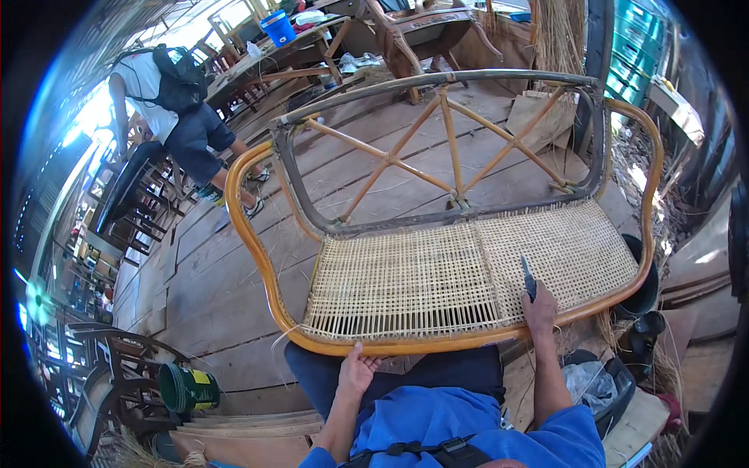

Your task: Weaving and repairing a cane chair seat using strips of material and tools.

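Observation:
A rattan bench (462,195) stands in front of me, its front edge at my lap. Pale woven cane (406,273) covers its seat, and the weave shows wider gaps along the front left. My right hand (539,312) is closed around the dark handle of a knife (529,279), whose narrow pointed blade aims away from me over the right half of the seat. My left hand (356,373) is palm up by the underside of the orange-brown front rail (421,345). Its fingers are loosely stretched out and hold nothing that I can see.
A person with a black backpack (178,78) bends over dark furniture at the far left. A green bucket (187,388) and wooden chairs (109,359) stand at lower left. Wood boards lie beside me. A carved chair (425,35) and a blue bucket (278,28) are at the back.

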### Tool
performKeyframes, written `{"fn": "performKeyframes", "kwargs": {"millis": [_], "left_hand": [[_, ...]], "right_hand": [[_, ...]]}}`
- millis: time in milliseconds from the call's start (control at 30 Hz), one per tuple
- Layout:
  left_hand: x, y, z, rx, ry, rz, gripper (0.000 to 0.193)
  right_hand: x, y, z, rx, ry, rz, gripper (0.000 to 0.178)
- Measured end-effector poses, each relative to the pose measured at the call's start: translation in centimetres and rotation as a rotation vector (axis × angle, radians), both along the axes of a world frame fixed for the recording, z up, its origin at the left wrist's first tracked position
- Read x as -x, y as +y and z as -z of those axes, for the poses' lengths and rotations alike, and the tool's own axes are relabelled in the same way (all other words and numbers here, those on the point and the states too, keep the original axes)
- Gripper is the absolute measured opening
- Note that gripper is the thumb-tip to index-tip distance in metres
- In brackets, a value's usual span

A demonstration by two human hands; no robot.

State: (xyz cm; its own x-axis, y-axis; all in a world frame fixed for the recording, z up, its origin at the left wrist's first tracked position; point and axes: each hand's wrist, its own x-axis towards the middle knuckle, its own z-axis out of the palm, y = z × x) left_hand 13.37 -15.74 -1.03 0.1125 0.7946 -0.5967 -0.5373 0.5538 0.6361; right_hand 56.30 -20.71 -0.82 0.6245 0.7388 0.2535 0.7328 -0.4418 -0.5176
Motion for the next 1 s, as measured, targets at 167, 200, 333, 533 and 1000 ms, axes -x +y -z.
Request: {"fn": "performKeyframes", "kwargs": {"millis": [167,200,333,533,1000], "left_hand": [[0.5,0.3,2.4,-0.002,-0.050,-0.005,0.028],[0.4,0.3,2.3,0.030,-0.053,-0.009,0.028],[1.3,-0.1,2.3,0.098,-0.088,-0.029,0.028],[-0.7,-1.1,4.8,0.180,-0.322,-0.074,0.025],[-3.5,-0.8,3.5,0.178,-0.225,0.012,0.021]], "right_hand": [[0.6,0.1,0.9,0.039,-0.047,-0.010,0.021],[0.7,0.1,1.3,0.059,-0.048,0.001,0.021],[1.7,0.7,2.5,0.137,-0.152,0.002,0.022],[0.2,0.1,3.9,0.258,-0.063,0.052,0.041],[0.6,0.1,2.9,0.062,-0.005,-0.021,0.035]]}}
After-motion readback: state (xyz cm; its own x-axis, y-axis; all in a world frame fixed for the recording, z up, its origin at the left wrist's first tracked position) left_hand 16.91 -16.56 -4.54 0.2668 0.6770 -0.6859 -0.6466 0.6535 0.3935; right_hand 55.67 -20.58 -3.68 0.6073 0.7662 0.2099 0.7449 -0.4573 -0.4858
